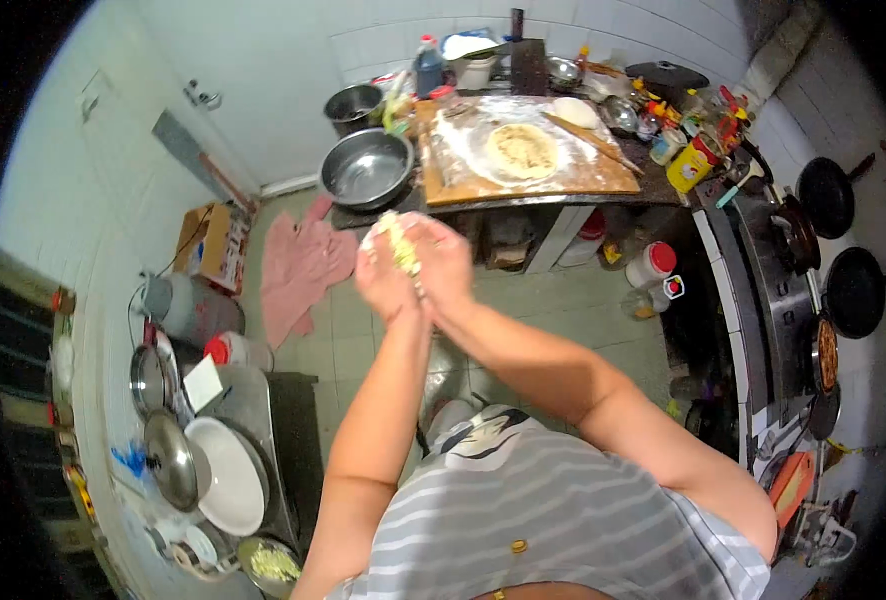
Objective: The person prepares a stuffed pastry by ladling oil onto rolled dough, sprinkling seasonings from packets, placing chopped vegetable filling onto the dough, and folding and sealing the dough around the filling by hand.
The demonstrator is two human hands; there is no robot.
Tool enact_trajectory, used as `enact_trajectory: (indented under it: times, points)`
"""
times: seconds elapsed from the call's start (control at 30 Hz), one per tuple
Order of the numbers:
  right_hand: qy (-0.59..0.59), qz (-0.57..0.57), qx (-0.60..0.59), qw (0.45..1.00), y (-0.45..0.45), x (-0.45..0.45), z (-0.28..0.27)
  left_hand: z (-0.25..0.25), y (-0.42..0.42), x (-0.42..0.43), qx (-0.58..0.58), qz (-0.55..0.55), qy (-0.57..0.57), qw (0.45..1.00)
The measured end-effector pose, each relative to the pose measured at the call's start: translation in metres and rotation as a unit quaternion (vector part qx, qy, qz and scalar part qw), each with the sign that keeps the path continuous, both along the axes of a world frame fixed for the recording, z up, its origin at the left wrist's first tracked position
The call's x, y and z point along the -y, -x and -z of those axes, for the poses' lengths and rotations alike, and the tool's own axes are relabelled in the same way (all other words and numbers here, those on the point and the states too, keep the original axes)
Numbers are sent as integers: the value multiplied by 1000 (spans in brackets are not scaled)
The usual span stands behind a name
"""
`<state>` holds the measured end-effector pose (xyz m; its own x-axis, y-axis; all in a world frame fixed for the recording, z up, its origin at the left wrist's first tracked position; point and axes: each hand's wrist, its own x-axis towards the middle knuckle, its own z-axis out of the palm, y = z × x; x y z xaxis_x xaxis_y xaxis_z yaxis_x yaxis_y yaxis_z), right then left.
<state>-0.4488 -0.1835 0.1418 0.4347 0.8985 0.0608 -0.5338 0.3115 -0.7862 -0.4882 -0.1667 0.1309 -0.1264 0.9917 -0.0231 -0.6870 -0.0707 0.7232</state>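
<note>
Cupped together in front of me, my left hand [384,280] and my right hand [445,262] hold a heap of chopped cabbage [400,246], pale yellow-green and in small bits. Both hands are over the floor, just short of the counter. Beyond them a flour-dusted wooden board [463,188] carries a round flat sheet of dough [522,151] with a thin filling spread in its middle. A rolling pin [591,142] and a ball of dough [575,112] lie at the board's right. More of the same chopped cabbage [275,562] sits in a bowl [251,550] at lower left.
A large metal basin [367,168] stands left of the board, a dark pot [354,106] behind it. Bottles and a yellow tin [695,163] crowd the right. A stove [785,300] runs down the right side. A pink cloth [303,262] lies at left; a white basin [225,475] rests nearer.
</note>
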Motion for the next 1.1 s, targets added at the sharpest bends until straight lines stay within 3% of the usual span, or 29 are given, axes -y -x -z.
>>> enact_trajectory:
  times: [0.17,0.27,0.37,0.4,0.47,0.5,0.63,0.83,1.1]
  points:
    - [73,139,0,988,-163,-68,18,28,-174,-82,-37,70,32,996]
    - [100,183,22,978,-242,-120,48,41,-249,-131,-140,90,97,981]
    - [73,197,59,976,-315,-183,103,100,-319,-195,-142,92,15,986]
    - [118,216,78,966,-333,-202,115,105,-330,-209,-118,132,33,984]
    - [217,249,112,937,-359,-221,138,125,-359,-231,-230,129,81,961]
    - [223,235,94,941,-367,-229,140,133,-373,-239,-167,120,118,971]
    - [283,232,103,925,-395,-247,158,143,-396,-256,-312,132,139,930]
    - [308,215,212,902,-408,-251,182,183,-405,-262,-382,63,26,921]
    - [269,181,327,888,-422,-248,208,193,-405,-270,-518,29,-97,849]
